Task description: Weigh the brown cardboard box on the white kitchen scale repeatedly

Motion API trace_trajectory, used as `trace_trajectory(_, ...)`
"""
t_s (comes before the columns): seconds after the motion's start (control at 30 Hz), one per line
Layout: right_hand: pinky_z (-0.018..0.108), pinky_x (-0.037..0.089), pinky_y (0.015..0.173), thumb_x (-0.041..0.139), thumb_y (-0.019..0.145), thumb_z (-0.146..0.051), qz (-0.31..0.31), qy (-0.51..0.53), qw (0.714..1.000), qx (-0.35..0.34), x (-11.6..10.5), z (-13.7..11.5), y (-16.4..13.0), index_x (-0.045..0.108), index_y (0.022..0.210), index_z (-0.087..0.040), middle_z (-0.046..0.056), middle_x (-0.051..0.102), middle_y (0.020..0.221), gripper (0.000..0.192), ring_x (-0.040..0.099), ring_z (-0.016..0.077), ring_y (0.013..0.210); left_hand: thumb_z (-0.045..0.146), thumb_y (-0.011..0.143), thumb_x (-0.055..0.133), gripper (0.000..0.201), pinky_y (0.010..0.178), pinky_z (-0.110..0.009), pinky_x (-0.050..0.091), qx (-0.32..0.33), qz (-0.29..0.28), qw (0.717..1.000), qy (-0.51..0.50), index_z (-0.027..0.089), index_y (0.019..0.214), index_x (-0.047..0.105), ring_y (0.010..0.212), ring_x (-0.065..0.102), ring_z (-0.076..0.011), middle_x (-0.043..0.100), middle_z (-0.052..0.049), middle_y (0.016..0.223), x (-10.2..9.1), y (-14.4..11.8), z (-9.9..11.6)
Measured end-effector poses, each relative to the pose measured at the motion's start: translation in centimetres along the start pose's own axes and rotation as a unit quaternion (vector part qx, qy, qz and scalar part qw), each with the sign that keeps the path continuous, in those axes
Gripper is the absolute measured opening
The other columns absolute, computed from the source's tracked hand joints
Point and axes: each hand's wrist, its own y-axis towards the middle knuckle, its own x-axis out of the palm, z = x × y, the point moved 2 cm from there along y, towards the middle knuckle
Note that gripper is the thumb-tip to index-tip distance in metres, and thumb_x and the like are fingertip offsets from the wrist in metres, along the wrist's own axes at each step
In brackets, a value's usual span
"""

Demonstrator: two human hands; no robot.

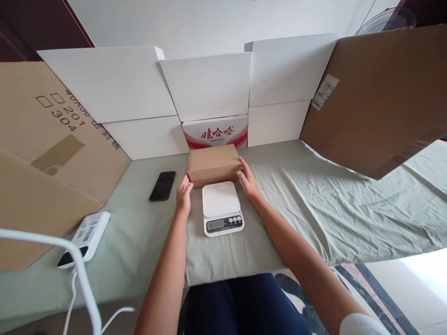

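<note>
A closed brown cardboard box (213,160) lies on the green cloth, just behind a white kitchen scale (220,200). My left hand (184,193) presses against the box's left end, thumb and fingers at its front corner. At the opposite end my right hand (247,178) grips the right side, fingertips reaching along it. Between my forearms sits the scale, its flat plate bare and its display (215,224) facing me. I cannot tell whether the box rests fully on the cloth or is slightly raised.
A black phone (162,186) lies left of my left hand. Farther left are a white power strip (85,238) and a curved white tube (75,253). White boxes (206,86) and a printed carton (216,132) stand behind. Large cardboard panels (377,102) flank the green-clothed table (296,195).
</note>
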Motion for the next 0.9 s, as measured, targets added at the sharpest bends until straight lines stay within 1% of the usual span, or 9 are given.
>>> trace_trajectory(0.2, 0.047, 0.041, 0.12, 0.053, 0.093, -0.061, 0.006, -0.004, 1.0, -0.019, 0.0, 0.1, 0.0, 0.034, 0.158, -0.025, 0.006, 0.039, 0.164, 0.077, 0.04, 0.0307, 0.149, 0.048, 0.081, 0.07, 0.079, 0.124, -0.044, 0.028, 0.021, -0.007, 1.0, 0.003, 0.015, 0.151, 0.05, 0.15, 0.037, -0.0323, 0.044, -0.014, 0.159, 0.6, -0.1, 0.8)
trace_trajectory(0.3, 0.045, 0.042, 0.119, 0.051, 0.095, -0.06, 0.015, -0.001, 0.999, -0.051, 0.0, -0.2, 0.0, 0.031, 0.159, -0.029, 0.004, 0.033, 0.167, 0.074, 0.038, 0.0293, 0.151, 0.051, 0.078, 0.074, 0.085, 0.123, -0.045, 0.029, 0.043, 0.006, 0.999, 0.007, 0.013, 0.15, 0.051, 0.149, 0.038, -0.0354, 0.048, -0.016, 0.156, 0.8, -0.5, 1.9)
trace_trajectory(0.4, 0.045, 0.042, 0.119, 0.05, 0.096, -0.06, 0.024, -0.026, 0.995, -0.096, -0.2, -1.5, -0.4, 0.029, 0.16, -0.032, 0.004, 0.031, 0.168, 0.073, 0.035, 0.0287, 0.153, 0.052, 0.076, 0.076, 0.086, 0.123, -0.047, 0.031, 0.074, 0.015, 0.997, 0.008, 0.014, 0.149, 0.052, 0.147, 0.041, -0.0369, 0.052, -0.017, 0.153, 0.8, -1.5, 3.4)
trace_trajectory(0.5, 0.047, 0.043, 0.118, 0.048, 0.097, -0.062, 0.015, -0.068, 0.99, -0.119, -0.6, -3.4, -1.8, 0.028, 0.16, -0.035, 0.005, 0.033, 0.167, 0.071, 0.033, 0.0291, 0.154, 0.049, 0.077, 0.075, 0.08, 0.123, -0.048, 0.031, 0.101, 0.029, 0.994, 0.018, 0.017, 0.148, 0.055, 0.146, 0.044, -0.0361, 0.054, -0.015, 0.152, 0.3, -3.8, 4.9)
trace_trajectory(0.6, 0.049, 0.043, 0.118, 0.045, 0.098, -0.062, -0.009, -0.095, 0.987, -0.129, -1.2, -4.9, -4.4, 0.026, 0.16, -0.037, 0.005, 0.034, 0.166, 0.069, 0.034, 0.0297, 0.153, 0.047, 0.081, 0.072, 0.075, 0.123, -0.049, 0.031, 0.101, 0.053, 0.993, 0.032, 0.019, 0.148, 0.054, 0.146, 0.044, -0.0357, 0.055, -0.012, 0.151, -0.6, -7.2, 5.4)
trace_trajectory(0.7, 0.05, 0.044, 0.117, 0.044, 0.1, -0.06, -0.03, -0.109, 0.985, -0.132, -2.0, -5.5, -7.2, 0.024, 0.16, -0.04, 0.004, 0.033, 0.165, 0.067, 0.034, 0.029, 0.153, 0.044, 0.084, 0.07, 0.071, 0.123, -0.05, 0.031, 0.092, 0.058, 0.993, 0.035, 0.019, 0.149, 0.053, 0.145, 0.045, -0.0356, 0.056, -0.013, 0.15, -1.4, -10.7, 5.0)
trace_trajectory(0.77, 0.05, 0.045, 0.116, 0.043, 0.1, -0.058, -0.033, -0.118, 0.984, -0.133, -2.7, -5.7, -8.8, 0.024, 0.16, -0.041, 0.005, 0.035, 0.164, 0.066, 0.034, 0.029, 0.153, 0.043, 0.085, 0.069, 0.07, 0.123, -0.05, 0.03, 0.086, 0.051, 0.994, 0.039, 0.02, 0.149, 0.053, 0.145, 0.044, -0.0355, 0.057, -0.014, 0.15, -1.6, -12.5, 4.6)
trace_trajectory(0.83, 0.051, 0.047, 0.114, 0.044, 0.101, -0.056, -0.032, -0.125, 0.983, -0.131, -3.2, -5.9, -9.9, 0.025, 0.16, -0.041, 0.005, 0.037, 0.161, 0.064, 0.036, 0.0294, 0.152, 0.044, 0.085, 0.069, 0.071, 0.123, -0.05, 0.03, 0.077, 0.047, 0.995, 0.046, 0.021, 0.15, 0.052, 0.146, 0.043, -0.0358, 0.056, -0.014, 0.15, -1.8, -13.5, 4.3)
trace_trajectory(0.9, 0.052, 0.047, 0.113, 0.045, 0.101, -0.054, -0.029, -0.131, 0.982, -0.13, -3.4, -6.1, -10.5, 0.027, 0.159, -0.042, 0.006, 0.039, 0.158, 0.062, 0.039, 0.0299, 0.149, 0.045, 0.085, 0.069, 0.071, 0.123, -0.051, 0.031, 0.068, 0.049, 0.995, 0.053, 0.021, 0.15, 0.053, 0.146, 0.043, -0.0367, 0.055, -0.013, 0.152, -1.9, -13.9, 4.1)
